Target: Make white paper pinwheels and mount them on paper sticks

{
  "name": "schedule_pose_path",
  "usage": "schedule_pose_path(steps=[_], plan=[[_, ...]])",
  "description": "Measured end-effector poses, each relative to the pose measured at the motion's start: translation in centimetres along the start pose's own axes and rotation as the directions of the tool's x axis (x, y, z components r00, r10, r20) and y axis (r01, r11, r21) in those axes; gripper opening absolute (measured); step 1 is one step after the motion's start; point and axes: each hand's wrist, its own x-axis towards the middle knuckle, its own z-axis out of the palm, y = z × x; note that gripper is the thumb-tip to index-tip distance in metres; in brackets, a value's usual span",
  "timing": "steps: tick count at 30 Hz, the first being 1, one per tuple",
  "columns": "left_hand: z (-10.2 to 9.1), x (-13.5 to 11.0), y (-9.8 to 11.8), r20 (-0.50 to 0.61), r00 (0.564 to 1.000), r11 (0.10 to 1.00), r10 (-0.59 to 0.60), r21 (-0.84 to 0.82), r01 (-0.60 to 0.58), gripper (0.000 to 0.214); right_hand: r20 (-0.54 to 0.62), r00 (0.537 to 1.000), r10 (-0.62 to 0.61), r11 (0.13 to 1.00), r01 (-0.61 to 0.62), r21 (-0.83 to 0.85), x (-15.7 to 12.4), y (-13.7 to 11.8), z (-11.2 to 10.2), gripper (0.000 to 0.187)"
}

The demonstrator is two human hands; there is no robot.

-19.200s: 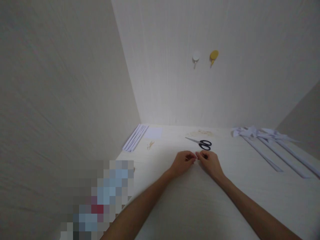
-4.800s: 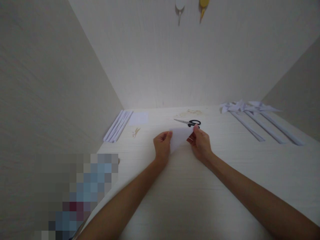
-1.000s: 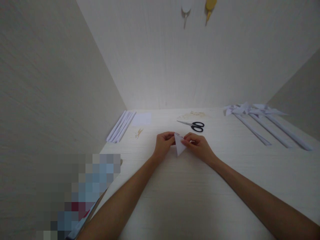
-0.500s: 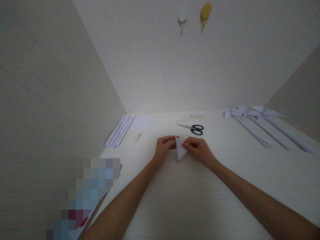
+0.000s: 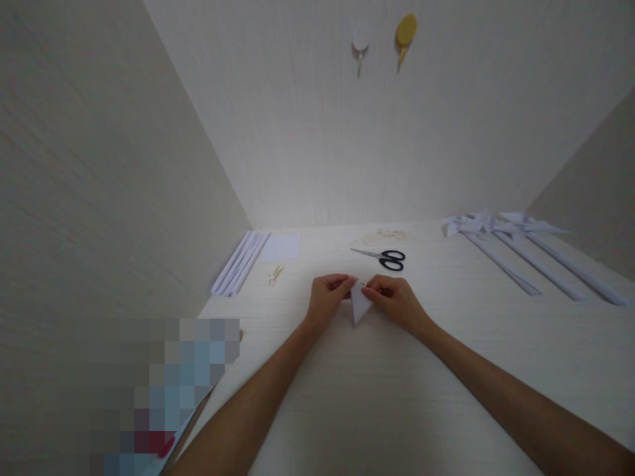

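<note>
A small white sheet of paper [image 5: 360, 305], folded into a triangle, is held between my hands above the table, one corner pointing down toward me. My left hand [image 5: 328, 299] pinches its upper left corner between thumb and fingers. On the other side, my right hand [image 5: 393, 297] pinches the right edge, fingers curled behind it. Just beyond my hands lies a pair of scissors [image 5: 381, 258] with black handles, blades toward the left.
Rolled white paper sticks [image 5: 241, 264] lie at the left beside flat paper squares [image 5: 281, 247]. Several thin wooden sticks [image 5: 276, 275] are nearer. Pale scraps [image 5: 391, 234] lie against the back wall. Paper pinwheels on sticks [image 5: 516, 261] rest at the right. Two hooks [image 5: 406, 32] hang on the wall.
My left thumb has shifted onto the top corner of the folded paper, covering more of it. My right hand keeps its pinch. The whole view has tilted slightly.
</note>
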Motion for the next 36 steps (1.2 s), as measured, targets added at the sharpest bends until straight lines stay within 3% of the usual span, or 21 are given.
schedule_pose_path(steps=[7, 12, 16, 20, 24, 27, 36], plan=[[-0.3, 0.0, 0.2, -0.042, 0.998, 0.999, 0.043, -0.008, -0.043, 0.012, 0.001, 1.0, 0.021, 0.999, -0.021, 0.028, 0.1, 0.3, 0.3, 0.025], [-0.3, 0.0, 0.3, -0.127, 0.989, 0.997, 0.072, -0.033, -0.077, 0.011, 0.022, 0.998, 0.061, 0.988, -0.064, 0.144, 0.1, 0.1, 0.7, 0.023], [0.1, -0.1, 0.1, -0.198, 0.975, 0.992, 0.1, -0.059, -0.114, 0.013, -0.054, 0.986, 0.159, 0.953, -0.139, 0.271, 0.0, -0.2, 0.9, 0.019], [0.8, -0.3, -0.1, -0.229, 0.967, 0.984, 0.11, -0.115, -0.139, 0.013, -0.168, 0.965, 0.202, 0.918, -0.127, 0.377, 0.0, -0.4, 1.0, 0.018], [1.0, -0.4, -0.1, -0.229, 0.968, 0.981, 0.106, -0.134, -0.139, 0.012, -0.194, 0.949, 0.248, 0.869, -0.13, 0.477, -0.1, -0.4, 1.1, 0.026], [1.0, -0.5, -0.1, -0.242, 0.966, 0.981, 0.089, -0.146, -0.126, 0.013, -0.19, 0.938, 0.289, 0.835, -0.15, 0.53, -0.2, -0.3, 1.1, 0.037], [0.8, -0.4, -0.4, -0.275, 0.96, 0.971, 0.056, -0.209, -0.116, 0.013, -0.09, 0.964, 0.248, 0.832, -0.165, 0.53, 0.0, -0.4, 1.0, 0.037]])
